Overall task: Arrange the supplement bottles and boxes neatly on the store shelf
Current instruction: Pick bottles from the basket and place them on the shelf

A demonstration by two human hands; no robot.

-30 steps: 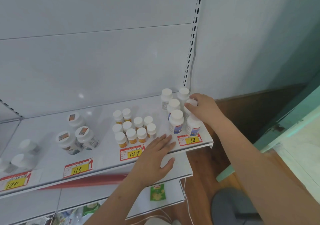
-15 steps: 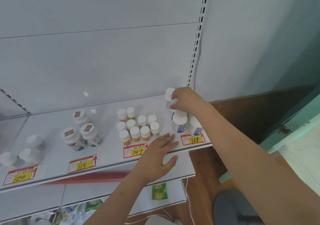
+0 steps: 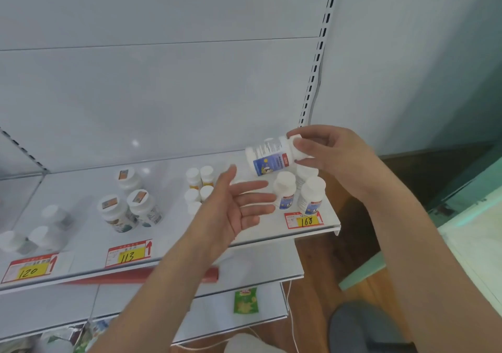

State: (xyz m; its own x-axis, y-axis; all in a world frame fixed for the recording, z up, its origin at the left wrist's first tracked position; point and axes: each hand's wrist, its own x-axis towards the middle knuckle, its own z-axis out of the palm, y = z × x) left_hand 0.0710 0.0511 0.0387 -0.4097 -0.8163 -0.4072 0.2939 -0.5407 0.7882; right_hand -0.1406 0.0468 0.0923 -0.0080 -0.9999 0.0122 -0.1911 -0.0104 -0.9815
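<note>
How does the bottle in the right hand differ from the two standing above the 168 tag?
The held bottle is off the shelf, gripped at its cap end by the right hand; the two front bottles stand on the shelf, untouched. The held bottle lies tilted nearly sideways, base pointing left; the front bottles are upright. Its cap is mostly covered by fingers; theirs show fully. All share white bodies and blue labels.
</note>
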